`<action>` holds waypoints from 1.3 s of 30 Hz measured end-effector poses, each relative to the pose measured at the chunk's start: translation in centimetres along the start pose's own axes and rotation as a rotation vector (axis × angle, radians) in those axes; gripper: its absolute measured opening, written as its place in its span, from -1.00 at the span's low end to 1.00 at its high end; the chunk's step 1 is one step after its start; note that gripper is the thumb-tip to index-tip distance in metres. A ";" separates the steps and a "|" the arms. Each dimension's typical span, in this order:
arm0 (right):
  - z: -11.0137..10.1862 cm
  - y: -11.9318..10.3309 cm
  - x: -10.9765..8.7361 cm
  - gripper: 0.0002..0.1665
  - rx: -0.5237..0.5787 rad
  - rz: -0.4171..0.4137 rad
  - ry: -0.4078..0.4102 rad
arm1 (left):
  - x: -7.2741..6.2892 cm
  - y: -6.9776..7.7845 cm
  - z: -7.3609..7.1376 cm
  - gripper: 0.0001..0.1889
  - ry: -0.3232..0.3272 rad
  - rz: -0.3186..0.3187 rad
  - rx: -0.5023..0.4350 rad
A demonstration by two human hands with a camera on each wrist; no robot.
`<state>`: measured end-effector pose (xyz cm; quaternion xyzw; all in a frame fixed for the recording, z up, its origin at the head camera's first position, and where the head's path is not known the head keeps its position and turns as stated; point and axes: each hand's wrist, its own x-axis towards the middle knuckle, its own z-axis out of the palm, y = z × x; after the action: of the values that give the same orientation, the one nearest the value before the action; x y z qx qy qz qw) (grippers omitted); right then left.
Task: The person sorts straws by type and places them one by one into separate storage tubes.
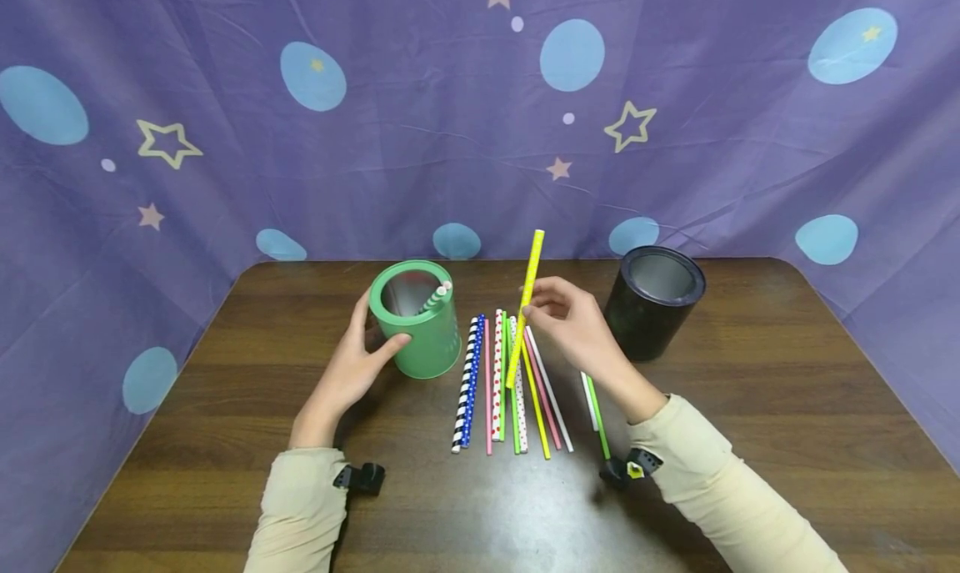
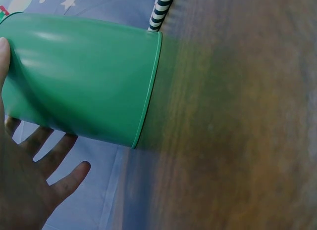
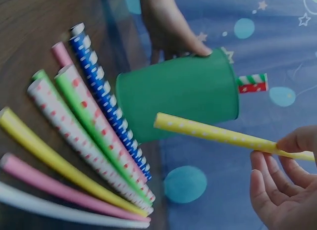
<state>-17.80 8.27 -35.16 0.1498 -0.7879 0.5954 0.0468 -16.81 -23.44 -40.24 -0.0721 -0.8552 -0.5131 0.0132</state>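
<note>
My left hand (image 1: 351, 371) holds a green can (image 1: 427, 344) at its left side, the thumb on the front just below the rim and the fingers round the far side. Inside the can lean striped paper straws (image 1: 435, 296); the right wrist view shows a green-striped and a red-patterned end (image 3: 253, 87) poking out. Between thumb and fingers, my right hand (image 1: 576, 329) pinches a yellow straw with white dots (image 1: 533, 264). This straw stands nearly upright, slightly tilted, above the loose straws and right of the can.
On the wooden table (image 1: 225, 406) several straws (image 1: 498, 381) lie in a fanned row, striped, dotted and plain. A black can (image 1: 647, 323) stands at the right, behind my right wrist. A green straw (image 1: 602, 427) and a white one lie near that forearm. A purple curtain (image 1: 450, 139) hangs behind.
</note>
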 end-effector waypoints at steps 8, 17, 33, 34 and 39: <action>0.4 -2.0 0.1 -0.70 0.157 -0.049 0.009 | 0.1 -0.1 0.1 -0.07 -0.001 0.003 -0.003; 1.7 -3.7 0.2 -0.70 0.314 -0.185 0.067 | 0.1 -0.2 0.0 -0.08 0.001 0.010 -0.006; 3.8 -4.6 0.6 -0.74 0.435 -0.295 0.107 | 0.2 -0.1 0.0 -0.08 0.007 0.026 -0.017; 3.9 -4.5 0.6 -0.74 0.436 -0.295 0.109 | 0.2 -0.1 0.0 -0.08 0.007 0.025 -0.014; 4.6 -3.9 0.6 -0.74 0.429 -0.258 0.103 | 0.1 0.0 0.1 -0.08 0.011 0.020 0.001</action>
<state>-16.79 2.85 -32.74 0.2250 -0.6144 0.7451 0.1296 -16.93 -23.35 -40.30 -0.0777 -0.8547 -0.5127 0.0232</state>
